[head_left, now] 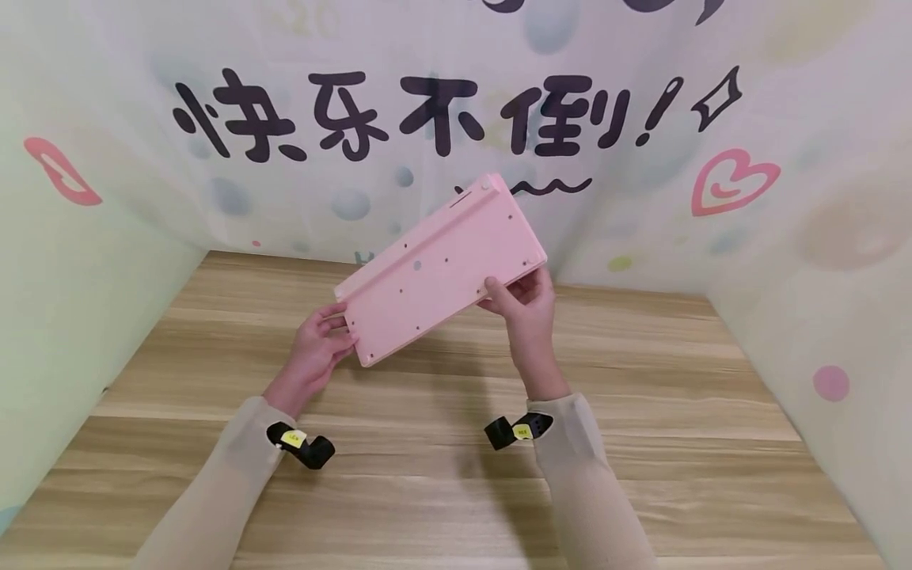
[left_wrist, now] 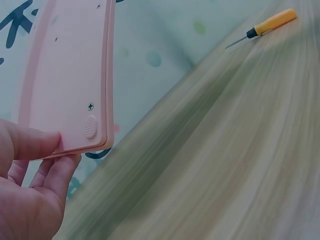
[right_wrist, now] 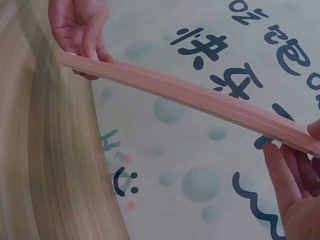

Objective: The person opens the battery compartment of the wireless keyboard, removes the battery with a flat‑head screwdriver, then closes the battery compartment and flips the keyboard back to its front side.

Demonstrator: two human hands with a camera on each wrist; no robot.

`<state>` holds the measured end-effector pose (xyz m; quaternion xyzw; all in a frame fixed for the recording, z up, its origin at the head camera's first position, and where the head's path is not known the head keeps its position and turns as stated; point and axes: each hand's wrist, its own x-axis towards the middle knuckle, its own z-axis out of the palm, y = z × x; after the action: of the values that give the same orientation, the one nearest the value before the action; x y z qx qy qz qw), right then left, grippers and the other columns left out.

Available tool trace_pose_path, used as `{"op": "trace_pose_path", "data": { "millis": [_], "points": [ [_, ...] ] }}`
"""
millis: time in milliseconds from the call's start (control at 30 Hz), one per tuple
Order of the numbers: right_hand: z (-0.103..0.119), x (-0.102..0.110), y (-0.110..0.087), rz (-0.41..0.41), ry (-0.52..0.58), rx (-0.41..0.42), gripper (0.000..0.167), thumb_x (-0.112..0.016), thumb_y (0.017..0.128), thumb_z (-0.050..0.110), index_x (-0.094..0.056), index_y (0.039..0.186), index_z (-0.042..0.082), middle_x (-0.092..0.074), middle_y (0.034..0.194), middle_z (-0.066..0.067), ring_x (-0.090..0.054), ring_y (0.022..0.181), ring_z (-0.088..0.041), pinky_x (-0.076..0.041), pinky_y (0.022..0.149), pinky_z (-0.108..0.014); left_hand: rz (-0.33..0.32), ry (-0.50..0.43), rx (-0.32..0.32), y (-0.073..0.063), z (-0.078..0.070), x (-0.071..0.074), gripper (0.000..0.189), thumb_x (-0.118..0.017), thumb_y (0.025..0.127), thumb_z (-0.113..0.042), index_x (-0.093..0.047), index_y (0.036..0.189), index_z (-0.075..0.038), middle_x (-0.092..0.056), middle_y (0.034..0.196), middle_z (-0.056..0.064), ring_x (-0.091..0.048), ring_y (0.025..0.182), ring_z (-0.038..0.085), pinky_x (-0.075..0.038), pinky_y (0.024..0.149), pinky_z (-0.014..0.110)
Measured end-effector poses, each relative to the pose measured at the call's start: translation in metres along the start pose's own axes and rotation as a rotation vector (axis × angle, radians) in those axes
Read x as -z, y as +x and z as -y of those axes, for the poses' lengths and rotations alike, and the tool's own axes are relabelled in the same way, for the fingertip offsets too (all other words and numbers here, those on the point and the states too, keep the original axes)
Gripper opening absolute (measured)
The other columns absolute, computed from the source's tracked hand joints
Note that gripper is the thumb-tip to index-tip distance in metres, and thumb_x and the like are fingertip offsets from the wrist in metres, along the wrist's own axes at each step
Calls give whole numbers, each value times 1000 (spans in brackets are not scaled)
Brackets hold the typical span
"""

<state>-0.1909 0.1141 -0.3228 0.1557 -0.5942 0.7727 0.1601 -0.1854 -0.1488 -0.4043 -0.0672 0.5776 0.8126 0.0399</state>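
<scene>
A pink keyboard (head_left: pixel 435 273) is held up above the table, slanting up toward the right in the head view. Its underside faces me, showing small screws, a raised strip along the far edge and corner feet; the key side is hidden. My left hand (head_left: pixel 322 348) pinches its left end, thumb on the underside and fingers behind, as the left wrist view shows. Near the right end of the close edge, my right hand (head_left: pixel 530 321) grips it between thumb and fingers. The keyboard appears edge-on as a thin slab in the right wrist view.
A screwdriver with a yellow handle (left_wrist: pixel 276 22) lies on the wood-grain table (head_left: pixel 399 483), seen in the left wrist view. Behind the table hangs a printed cloth (head_left: pixel 285 206) with dark lettering, and light walls stand at both sides.
</scene>
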Motion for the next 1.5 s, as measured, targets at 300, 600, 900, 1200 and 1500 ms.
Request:
{"op": "trace_pose_path", "data": {
  "millis": [300, 600, 900, 1200, 1500],
  "points": [
    [3, 11, 3, -70, -9, -18, 34, -61, 82, -1, -44, 109, 9, -52, 97, -10, -59, 76, -19, -54, 60, -31, -1, 54, -22, -4, -3, 14, 46, -50, 80, 19, -45, 111, -14, -44, 104, 6, -56, 78, 10, -50, 72, 21],
    [0, 22, 4, -62, -89, -50, 34, -62, 83, 1, -49, 114, 6, -49, 94, -9, -58, 76, -19, -54, 56, -33, 7, 128, -24, -7, -4, 20, 47, -51, 80, 19, -44, 117, -8, -44, 103, 6, -55, 77, 7, -50, 71, 19],
    [-2, 38, 5, -8, -250, -181, 43, -62, 85, 5, -53, 127, 9, -49, 89, -9, -59, 74, -20, -54, 55, -34, 33, 192, -1, -7, -11, 29, 46, -54, 80, 17, -45, 117, -9, -42, 106, 7, -54, 80, 7, -50, 71, 19],
    [-10, 53, 6, -11, -294, -276, 34, -60, 86, 5, -58, 119, 0, -52, 92, -7, -57, 75, -16, -53, 53, -27, 63, 256, 13, -10, -14, 37, 48, -56, 80, 15, -41, 123, 0, -43, 105, 6, -55, 82, 7, -50, 74, 22],
    [-15, 61, 3, -18, -396, -352, 30, -62, 84, 6, -62, 114, 0, -53, 87, -6, -52, 71, -12, -50, 50, -22, 109, 286, 19, -8, -14, 44, 47, -58, 78, 14, -44, 119, -3, -44, 104, 5, -55, 82, 7, -51, 73, 24]
  ]
}}
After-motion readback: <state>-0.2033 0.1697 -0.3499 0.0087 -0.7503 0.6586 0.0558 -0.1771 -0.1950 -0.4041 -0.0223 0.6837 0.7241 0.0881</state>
